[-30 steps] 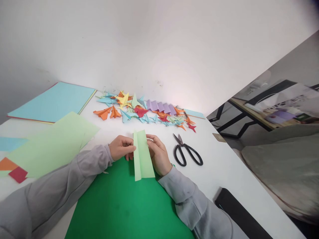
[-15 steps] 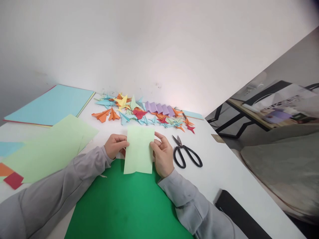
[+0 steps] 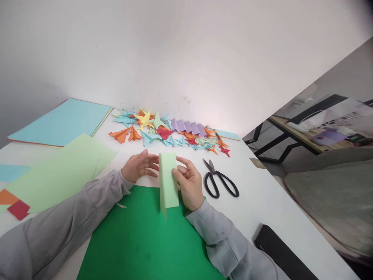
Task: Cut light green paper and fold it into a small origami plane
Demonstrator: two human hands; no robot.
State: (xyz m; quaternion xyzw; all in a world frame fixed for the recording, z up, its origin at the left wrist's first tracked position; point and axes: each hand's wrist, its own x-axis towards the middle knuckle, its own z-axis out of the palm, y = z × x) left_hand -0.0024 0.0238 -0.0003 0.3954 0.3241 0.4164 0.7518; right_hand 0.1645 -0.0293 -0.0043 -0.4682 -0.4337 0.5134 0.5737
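Observation:
A pale green sheet of paper [image 3: 169, 182], bent lengthwise along a crease, stands upright above the green mat [image 3: 140, 241]. My right hand [image 3: 190, 182] pinches its right side, the thumb in front and the fingers behind. On the other side, my left hand [image 3: 140, 167] is open with fingers spread, their tips close to the paper's left edge; whether they touch it I cannot tell. Black-handled scissors [image 3: 215, 177] lie slightly open just right of my right hand.
Folded paper shapes [image 3: 145, 118] in several colours line the wall, with a purple pleated strip [image 3: 188, 127] among them. Large green paper [image 3: 70, 171] and a stack of blue sheets [image 3: 64, 120] lie left. A long black object [image 3: 282, 252] rests near the right front edge.
The sheet was held fairly flat by both hands; now it is bent along its crease and looks narrower. My left hand has released its pinch and spread its fingers.

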